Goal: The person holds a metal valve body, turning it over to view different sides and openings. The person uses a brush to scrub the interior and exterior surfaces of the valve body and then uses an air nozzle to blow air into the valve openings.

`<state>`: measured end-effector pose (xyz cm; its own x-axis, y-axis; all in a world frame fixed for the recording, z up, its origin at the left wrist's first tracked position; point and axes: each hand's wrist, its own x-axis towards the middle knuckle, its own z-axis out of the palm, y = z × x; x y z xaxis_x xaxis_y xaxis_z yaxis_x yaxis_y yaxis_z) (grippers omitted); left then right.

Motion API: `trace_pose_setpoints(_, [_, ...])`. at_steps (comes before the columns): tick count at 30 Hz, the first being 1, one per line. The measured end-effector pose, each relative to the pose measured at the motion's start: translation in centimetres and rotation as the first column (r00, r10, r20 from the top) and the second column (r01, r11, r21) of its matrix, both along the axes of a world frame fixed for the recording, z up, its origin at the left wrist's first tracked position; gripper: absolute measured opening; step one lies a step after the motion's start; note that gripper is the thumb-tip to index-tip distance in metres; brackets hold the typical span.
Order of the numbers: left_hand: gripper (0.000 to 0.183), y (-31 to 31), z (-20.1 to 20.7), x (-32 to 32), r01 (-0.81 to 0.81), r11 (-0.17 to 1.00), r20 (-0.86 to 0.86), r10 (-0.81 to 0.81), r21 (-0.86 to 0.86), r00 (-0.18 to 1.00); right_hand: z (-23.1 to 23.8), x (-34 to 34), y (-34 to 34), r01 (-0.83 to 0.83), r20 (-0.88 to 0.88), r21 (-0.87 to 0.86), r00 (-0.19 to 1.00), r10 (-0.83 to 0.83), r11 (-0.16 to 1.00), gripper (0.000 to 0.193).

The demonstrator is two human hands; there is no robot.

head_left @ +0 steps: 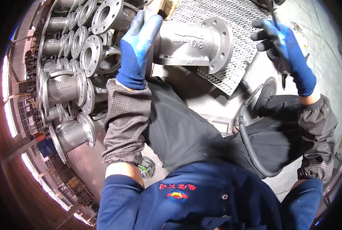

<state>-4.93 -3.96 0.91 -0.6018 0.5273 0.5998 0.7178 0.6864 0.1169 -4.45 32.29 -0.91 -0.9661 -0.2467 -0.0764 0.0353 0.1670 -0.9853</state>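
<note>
A grey flanged valve body [186,44] lies on its side over a metal grating, its round bolt-holed flange facing right. My left hand [138,46], in a blue glove with a lighter blue palm, grips its left end, fingers and thumb along the flange there. Well to the right of the casting, my gloved right hand [284,48] is raised with dark-tipped fingers spread apart. Behind that palm is a dark tool-like thing [283,78], partly hidden; I cannot make out its kind or whether the palm touches it.
Many similar grey castings [65,88] are stacked at the left. The metal grating [238,50] sits under the work. A grey corrugated hose [247,145] curves past my legs. A small can [147,168] stands by my left elbow, and a wooden block [167,8] lies at the top.
</note>
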Motion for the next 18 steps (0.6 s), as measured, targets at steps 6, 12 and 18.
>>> trace_pose_setpoints(6, [0.071, 5.5, 2.3, 0.8, -0.507, 0.747, 0.819, -0.087, 0.43, 0.567, -1.3, -0.5, 4.2, -0.064, -0.253, 0.078, 0.964, 0.082, 0.995, 0.057])
trace_pose_setpoints(12, [0.079, 6.7, 1.9, -0.5, -0.312, 0.923, 0.678, 0.08, 0.227, 0.731, 2.3, 0.7, -1.2, 0.095, 0.06, -0.078, 0.994, -0.09, 0.992, 0.046])
trace_pose_setpoints(18, [0.071, 10.5, 4.3, 1.0, 0.082, 0.993, 0.606, -0.016, -0.081, 0.796, 1.7, -0.2, -1.2, 0.127, 0.222, -0.015, 0.968, -0.121, 0.992, 0.051])
